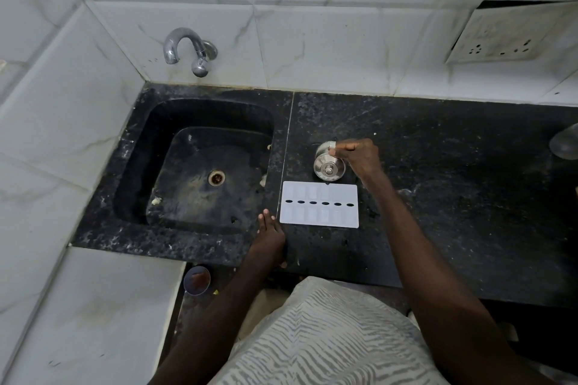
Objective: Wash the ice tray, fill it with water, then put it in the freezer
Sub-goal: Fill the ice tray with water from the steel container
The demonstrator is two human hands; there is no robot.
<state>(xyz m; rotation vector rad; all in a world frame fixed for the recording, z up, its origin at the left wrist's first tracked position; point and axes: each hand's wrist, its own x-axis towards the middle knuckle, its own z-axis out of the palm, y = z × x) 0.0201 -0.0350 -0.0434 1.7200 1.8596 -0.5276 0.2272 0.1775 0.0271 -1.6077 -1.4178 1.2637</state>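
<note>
A white ice tray (pixel 319 204) lies flat on the black stone counter (pixel 453 172), just right of the sink (pixel 200 166). Its row of dark oval slots runs across the middle. My left hand (pixel 271 234) rests on the counter with straight fingers, close to the tray's left edge but apart from it. My right hand (pixel 356 156) reaches behind the tray and grips a steel container with a knobbed lid (pixel 325 162). A chrome tap (pixel 187 48) sticks out of the tiled wall above the sink; no water runs from it.
The sink basin is dark and holds a few bits of debris around the drain (pixel 216 177). A wall socket plate (pixel 506 37) hangs at the upper right. A glass object (pixel 566 142) shows at the right edge. A small round vessel (pixel 196 280) sits below the counter's front edge.
</note>
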